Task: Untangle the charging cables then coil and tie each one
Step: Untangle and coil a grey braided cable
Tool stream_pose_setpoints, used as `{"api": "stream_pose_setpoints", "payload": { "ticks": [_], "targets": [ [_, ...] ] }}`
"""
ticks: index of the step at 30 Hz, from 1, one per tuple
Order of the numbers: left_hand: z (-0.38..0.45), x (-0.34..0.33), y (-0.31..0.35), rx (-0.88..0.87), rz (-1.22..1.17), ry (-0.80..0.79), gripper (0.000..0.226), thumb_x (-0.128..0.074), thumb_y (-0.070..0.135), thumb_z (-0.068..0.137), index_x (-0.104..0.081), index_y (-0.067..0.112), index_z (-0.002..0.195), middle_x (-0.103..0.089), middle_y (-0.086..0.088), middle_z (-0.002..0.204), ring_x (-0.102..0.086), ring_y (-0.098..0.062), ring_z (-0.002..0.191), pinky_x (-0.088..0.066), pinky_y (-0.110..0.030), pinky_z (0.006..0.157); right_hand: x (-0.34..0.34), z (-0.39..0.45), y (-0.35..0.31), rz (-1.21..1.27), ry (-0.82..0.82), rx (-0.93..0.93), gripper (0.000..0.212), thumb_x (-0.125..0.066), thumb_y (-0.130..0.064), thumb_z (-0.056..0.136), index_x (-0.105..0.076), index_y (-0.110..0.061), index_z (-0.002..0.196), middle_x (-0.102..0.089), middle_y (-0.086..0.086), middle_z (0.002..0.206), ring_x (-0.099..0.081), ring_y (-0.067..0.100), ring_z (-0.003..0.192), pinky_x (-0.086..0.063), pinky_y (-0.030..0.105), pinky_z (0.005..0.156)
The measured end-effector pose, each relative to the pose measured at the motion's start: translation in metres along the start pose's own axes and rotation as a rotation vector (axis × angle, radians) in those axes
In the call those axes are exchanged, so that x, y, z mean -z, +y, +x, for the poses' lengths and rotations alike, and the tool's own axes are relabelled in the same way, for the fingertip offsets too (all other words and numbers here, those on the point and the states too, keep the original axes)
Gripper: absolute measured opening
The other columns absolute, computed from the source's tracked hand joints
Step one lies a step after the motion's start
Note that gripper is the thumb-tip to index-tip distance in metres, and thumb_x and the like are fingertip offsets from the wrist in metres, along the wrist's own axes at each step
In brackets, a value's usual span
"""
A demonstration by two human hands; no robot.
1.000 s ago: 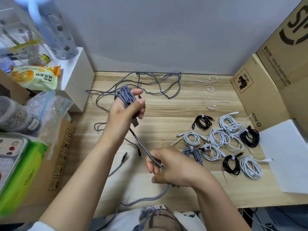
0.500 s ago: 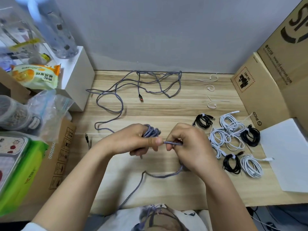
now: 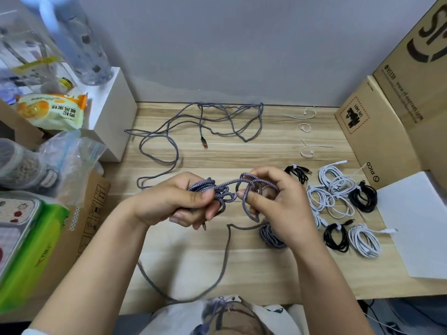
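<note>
head view: pale wood-grain desk, matte, plank seams running left to right. the braided cable in work has a woven purple-grey sheath; part of it is bunched into rough loops above the desk centre, and its free tail drops to the surface and curves toward the near edge. left hand is clenched round the bunched loops, thumb pressed along the top. right hand has its fingers curled, thumb and forefinger pinching a strand of the same cable just beside the bunch; one open loop arches over its fingers. a second braided cable, same weave, lies loose and uncoiled at the far side by the wall, its connector showing a red mark. to the right, smooth white coiled cables and glossy black coiled cables lie tied in small rounds, close together. a braided coil sits partly under the right wrist; whether it is tied, cannot tell. thin white ties lie apart near the cardboard box.
</note>
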State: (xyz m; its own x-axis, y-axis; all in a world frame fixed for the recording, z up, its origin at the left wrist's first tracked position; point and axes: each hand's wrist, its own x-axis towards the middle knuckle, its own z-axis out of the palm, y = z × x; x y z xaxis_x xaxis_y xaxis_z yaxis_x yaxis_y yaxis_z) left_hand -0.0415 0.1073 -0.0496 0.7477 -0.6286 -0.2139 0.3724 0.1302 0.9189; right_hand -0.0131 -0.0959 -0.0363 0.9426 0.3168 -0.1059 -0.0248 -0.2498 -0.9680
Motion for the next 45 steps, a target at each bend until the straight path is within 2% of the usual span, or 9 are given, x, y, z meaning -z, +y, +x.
{"api": "stream_pose_setpoints", "payload": {
  "ticks": [8,17,21,26,32,35,38,42,45],
  "targets": [
    [0.001,0.005,-0.004,-0.029,0.014,0.408,0.056,-0.077,0.068,0.052,-0.067,0.014,0.06,-0.027,0.006,0.03,-0.018,-0.008,0.03,-0.037,-0.021,0.047,0.017,-0.007,-0.007,0.149,-0.178,-0.104,0.033,-0.065,0.012,0.077,-0.065,-0.015,0.095,-0.061,-0.006,0.066,-0.056,0.01,0.048,-0.048,0.017,0.053],
    [-0.006,0.0,0.008,-0.018,0.113,0.4,0.041,-0.08,0.048,0.055,-0.074,0.01,0.068,-0.025,0.004,0.031,-0.016,-0.022,0.044,-0.039,-0.023,0.05,0.017,-0.003,-0.005,0.207,-0.121,-0.036,0.022,-0.051,0.001,0.089,-0.068,-0.011,0.083,-0.056,-0.003,0.054,-0.045,0.007,0.039,-0.039,0.017,0.043],
    [-0.001,-0.007,0.009,-0.06,0.071,0.401,0.025,-0.075,0.036,0.061,-0.073,0.012,0.067,-0.025,0.005,0.031,-0.016,-0.023,0.044,-0.038,-0.023,0.051,0.008,-0.002,-0.006,0.266,-0.292,-0.067,0.011,-0.062,-0.012,0.08,-0.069,-0.016,0.074,-0.054,-0.003,0.05,-0.03,0.003,0.037,-0.023,0.013,0.039],
    [0.005,-0.013,0.007,-0.174,-0.038,0.387,0.02,-0.079,0.034,0.06,-0.07,0.016,0.061,-0.029,0.01,0.034,-0.025,-0.002,0.03,-0.019,-0.018,0.039,-0.014,-0.002,0.008,0.498,-0.561,-0.07,0.02,-0.074,-0.044,0.069,-0.075,-0.026,0.076,-0.057,-0.004,0.059,-0.032,0.0,0.043,-0.028,0.009,0.043],
    [0.008,-0.018,0.004,-0.235,-0.036,0.477,0.033,-0.075,0.052,0.059,-0.073,0.02,0.068,-0.041,0.008,0.032,-0.011,-0.025,0.047,-0.01,-0.04,0.057,-0.024,-0.003,0.012,0.573,-0.358,-0.008,0.018,-0.06,-0.026,0.077,-0.075,-0.025,0.086,-0.065,-0.008,0.073,-0.051,0.004,0.054,-0.045,0.017,0.055],
    [0.008,-0.016,0.003,-0.227,-0.103,0.533,0.041,-0.081,0.054,0.05,-0.075,0.017,0.067,-0.034,0.009,0.029,-0.023,-0.008,0.036,-0.016,-0.033,0.053,-0.027,-0.003,0.01,0.622,-0.266,-0.127,0.01,-0.057,-0.016,0.075,-0.057,-0.01,0.083,-0.059,-0.005,0.061,-0.052,0.006,0.051,-0.045,0.017,0.052],
    [0.007,-0.014,0.002,-0.222,-0.137,0.575,0.039,-0.085,0.046,0.048,-0.074,0.014,0.066,-0.029,0.012,0.031,-0.022,-0.002,0.03,-0.005,-0.042,0.061,-0.025,-0.001,0.012,0.714,-0.132,-0.223,0.015,-0.057,-0.017,0.073,-0.045,-0.009,0.077,-0.052,-0.002,0.053,-0.046,0.007,0.045,-0.041,0.015,0.046],
    [0.012,-0.024,0.003,-0.116,0.021,0.708,0.009,-0.075,0.023,0.066,-0.07,0.016,0.062,-0.027,0.004,0.045,-0.018,-0.007,0.039,-0.012,-0.023,0.051,-0.027,0.001,0.01,0.695,-0.085,-0.215,0.015,-0.059,-0.017,0.071,-0.047,-0.009,0.074,-0.052,-0.002,0.053,-0.04,0.004,0.043,-0.035,0.013,0.043],
    [0.019,-0.029,0.0,-0.096,0.048,0.849,0.011,-0.072,0.011,0.077,-0.062,0.007,0.075,-0.034,-0.004,0.057,-0.027,-0.011,0.045,-0.019,-0.02,0.045,-0.028,0.002,0.009,0.678,-0.054,-0.205,0.018,-0.057,-0.026,0.074,-0.053,-0.008,0.074,-0.058,0.004,0.064,-0.05,0.009,0.054,-0.046,0.018,0.055]
  ]
}}
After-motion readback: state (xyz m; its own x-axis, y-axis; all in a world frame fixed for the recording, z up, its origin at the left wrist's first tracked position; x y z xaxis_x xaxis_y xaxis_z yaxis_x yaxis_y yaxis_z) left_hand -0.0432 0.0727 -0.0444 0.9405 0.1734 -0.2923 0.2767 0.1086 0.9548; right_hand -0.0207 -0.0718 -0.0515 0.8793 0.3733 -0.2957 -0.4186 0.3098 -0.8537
